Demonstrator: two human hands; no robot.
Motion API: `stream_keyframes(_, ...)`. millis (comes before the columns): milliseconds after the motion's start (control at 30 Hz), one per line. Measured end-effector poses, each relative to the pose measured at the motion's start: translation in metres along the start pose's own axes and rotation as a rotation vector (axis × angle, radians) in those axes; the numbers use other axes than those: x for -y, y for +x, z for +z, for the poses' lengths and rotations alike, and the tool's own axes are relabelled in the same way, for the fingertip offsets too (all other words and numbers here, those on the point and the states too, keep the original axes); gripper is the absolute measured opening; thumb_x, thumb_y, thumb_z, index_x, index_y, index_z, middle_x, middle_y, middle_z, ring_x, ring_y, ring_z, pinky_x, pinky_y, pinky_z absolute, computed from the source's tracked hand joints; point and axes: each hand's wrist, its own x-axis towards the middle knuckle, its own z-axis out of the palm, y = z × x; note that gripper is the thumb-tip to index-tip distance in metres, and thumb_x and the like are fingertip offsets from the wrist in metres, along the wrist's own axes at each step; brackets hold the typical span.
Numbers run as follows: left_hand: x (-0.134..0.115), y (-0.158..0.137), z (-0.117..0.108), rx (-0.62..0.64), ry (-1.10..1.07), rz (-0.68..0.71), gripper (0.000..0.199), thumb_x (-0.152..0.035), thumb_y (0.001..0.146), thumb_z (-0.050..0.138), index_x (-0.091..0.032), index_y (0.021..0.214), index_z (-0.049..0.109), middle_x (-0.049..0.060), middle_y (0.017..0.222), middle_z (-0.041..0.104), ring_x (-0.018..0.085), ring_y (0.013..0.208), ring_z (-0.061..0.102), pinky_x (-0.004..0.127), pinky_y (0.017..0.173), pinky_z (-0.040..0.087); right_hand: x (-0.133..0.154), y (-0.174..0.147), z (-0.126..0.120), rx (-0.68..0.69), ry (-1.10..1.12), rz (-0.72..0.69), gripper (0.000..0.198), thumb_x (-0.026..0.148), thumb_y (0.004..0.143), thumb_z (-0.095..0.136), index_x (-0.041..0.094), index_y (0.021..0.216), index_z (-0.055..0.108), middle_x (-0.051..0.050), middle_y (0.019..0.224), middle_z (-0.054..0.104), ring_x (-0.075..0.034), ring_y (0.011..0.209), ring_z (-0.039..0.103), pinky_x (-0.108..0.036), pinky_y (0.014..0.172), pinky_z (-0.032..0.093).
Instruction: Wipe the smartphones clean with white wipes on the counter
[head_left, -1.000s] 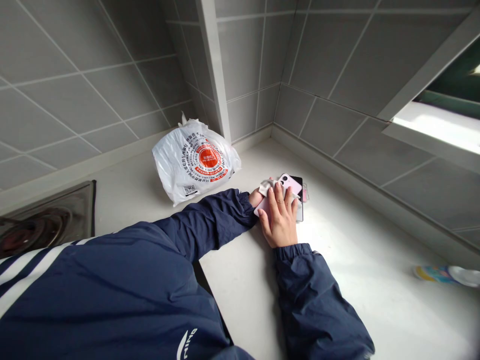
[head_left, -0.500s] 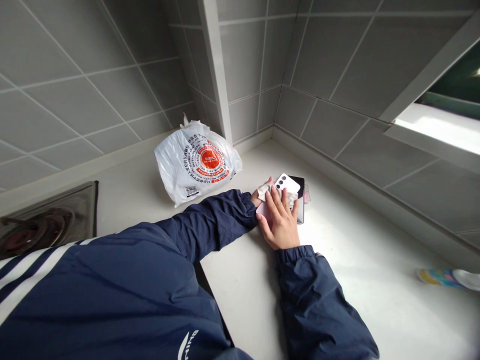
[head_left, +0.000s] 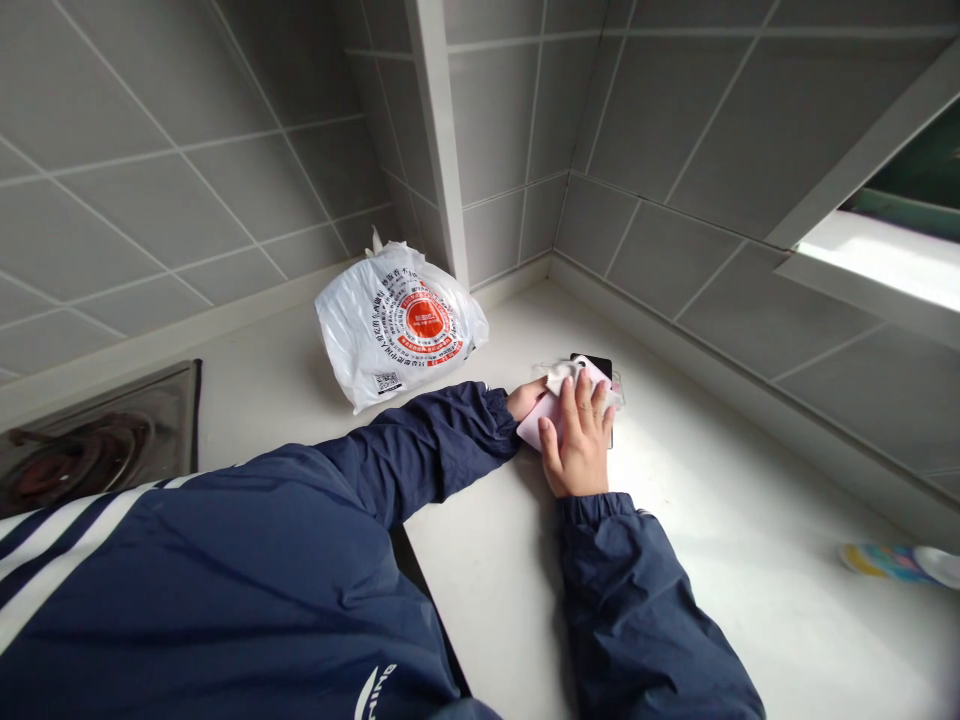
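Note:
A light pink phone (head_left: 541, 428) lies back up, its cameras partly covered. My left hand (head_left: 526, 399) grips its left edge, the fingers partly hidden beneath it. Across the phone's back my right hand (head_left: 583, 440) lies with long, fairly flat fingers, pressing a crumpled white tissue (head_left: 561, 376) against it. Part of the tissue sticks out left of the fingers. Behind the phone, a dark flat device (head_left: 598, 363) shows at the top and right. A clear phone case (head_left: 619, 388) is beside it, partly hidden.
A white printed plastic bag (head_left: 356, 320) stands on the pale countertop (head_left: 480, 560) left of the phone. Further left is a gas stove (head_left: 105, 440). A colourful bottle or tube (head_left: 889, 561) lies at the far right. Grey tiled walls (head_left: 660, 240) meet behind the counter.
My right hand has slid a little right across the phone, and the tissue has shifted with it. More of the phone's lower left now shows; its cameras are more covered.

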Motion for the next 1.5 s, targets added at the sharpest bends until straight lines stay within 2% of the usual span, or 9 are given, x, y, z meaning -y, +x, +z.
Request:
stream_keyframes(133, -0.009, 0.005, -0.010, -0.043, -0.012, 0.020, 0.077, -0.064, 0.102, 0.027, -0.003, 0.130, 0.063, 0.020, 0.107, 0.075, 0.028, 0.102, 0.073, 0.043, 0.111, 0.044, 0.009, 0.000, -0.004, 0.079, 0.060, -0.146, 0.059, 0.038, 0.102, 0.048, 0.021, 0.157, 0.038, -0.011, 0.165, 0.036, -0.035, 0.158, 0.016, -0.065, 0.122, 0.027)
stream_keyframes(233, -0.016, 0.011, -0.021, -0.076, -0.017, 0.046, 0.083, -0.065, 0.101, 0.018, -0.001, 0.126, 0.064, 0.019, 0.096, 0.076, 0.028, 0.091, 0.074, 0.046, 0.108, 0.046, 0.012, 0.000, -0.007, 0.046, 0.092, -0.209, 0.051, 0.036, 0.100, 0.053, 0.020, 0.148, 0.051, -0.011, 0.158, 0.048, -0.034, 0.156, 0.025, -0.064, 0.124, 0.024)
stream_keyframes(500, -0.021, 0.017, -0.035, -0.052, -0.010, 0.049, 0.088, -0.071, 0.098, 0.011, -0.005, 0.120, 0.064, 0.017, 0.087, 0.075, 0.028, 0.078, 0.072, 0.049, 0.090, 0.052, 0.017, 0.000, -0.010, 0.034, 0.144, -0.300, 0.044, 0.033, 0.097, 0.058, 0.019, 0.138, 0.061, -0.009, 0.149, 0.058, -0.031, 0.151, 0.038, -0.059, 0.125, 0.026)
stream_keyframes(767, -0.017, 0.020, -0.036, 0.006, -0.019, 0.001, 0.093, -0.078, 0.095, 0.016, -0.003, 0.106, 0.070, 0.018, 0.083, 0.075, 0.026, 0.076, 0.072, 0.039, 0.085, 0.053, 0.021, -0.001, -0.007, 0.148, 0.063, -0.203, 0.057, 0.039, 0.102, 0.048, 0.021, 0.156, 0.041, -0.008, 0.164, 0.039, -0.032, 0.158, 0.019, -0.063, 0.125, 0.017)
stream_keyframes(967, 0.001, 0.014, -0.029, 0.093, -0.103, 0.026, 0.073, -0.074, 0.097, 0.033, -0.013, 0.110, 0.072, 0.013, 0.103, 0.077, 0.024, 0.104, 0.072, 0.039, 0.112, 0.043, 0.019, 0.000, -0.004, 0.167, -0.010, -0.105, 0.076, 0.049, 0.102, 0.044, 0.023, 0.165, 0.011, -0.009, 0.171, 0.017, -0.035, 0.160, 0.004, -0.068, 0.122, 0.018)
stream_keyframes(1100, 0.008, 0.016, -0.021, 0.129, -0.097, 0.019, 0.066, -0.056, 0.105, 0.024, -0.011, 0.122, 0.069, 0.014, 0.114, 0.075, 0.023, 0.119, 0.068, 0.040, 0.121, 0.033, 0.015, -0.001, -0.001, 0.122, -0.064, -0.052, 0.077, 0.046, 0.104, 0.040, 0.023, 0.165, -0.002, -0.012, 0.172, 0.012, -0.036, 0.160, 0.001, -0.070, 0.120, 0.020)
stream_keyframes(1267, 0.011, 0.013, -0.012, 0.139, -0.049, 0.031, 0.055, -0.035, 0.107, 0.025, -0.011, 0.146, 0.055, 0.014, 0.133, 0.068, 0.019, 0.132, 0.060, 0.035, 0.124, 0.025, 0.011, 0.000, 0.000, -0.014, -0.078, 0.077, 0.079, 0.043, 0.104, 0.039, 0.021, 0.164, -0.008, -0.017, 0.171, 0.010, -0.040, 0.159, 0.004, -0.072, 0.116, 0.027)
stream_keyframes(1400, 0.008, 0.004, -0.010, 0.136, -0.005, -0.033, 0.060, -0.041, 0.107, 0.024, -0.008, 0.147, 0.054, 0.017, 0.134, 0.067, 0.022, 0.130, 0.061, 0.037, 0.124, 0.027, 0.007, 0.001, -0.001, -0.106, -0.077, 0.186, 0.079, 0.044, 0.104, 0.038, 0.021, 0.164, -0.008, -0.020, 0.171, 0.012, -0.042, 0.158, 0.009, -0.075, 0.112, 0.031)
stream_keyframes(1500, 0.006, 0.002, -0.009, 0.125, 0.009, -0.055, 0.063, -0.044, 0.108, 0.022, -0.007, 0.145, 0.055, 0.018, 0.128, 0.070, 0.023, 0.126, 0.064, 0.040, 0.123, 0.027, 0.006, 0.002, -0.001, -0.134, -0.096, 0.176, 0.077, 0.044, 0.104, 0.038, 0.019, 0.165, -0.002, -0.022, 0.170, 0.016, -0.042, 0.158, 0.012, -0.074, 0.111, 0.032)
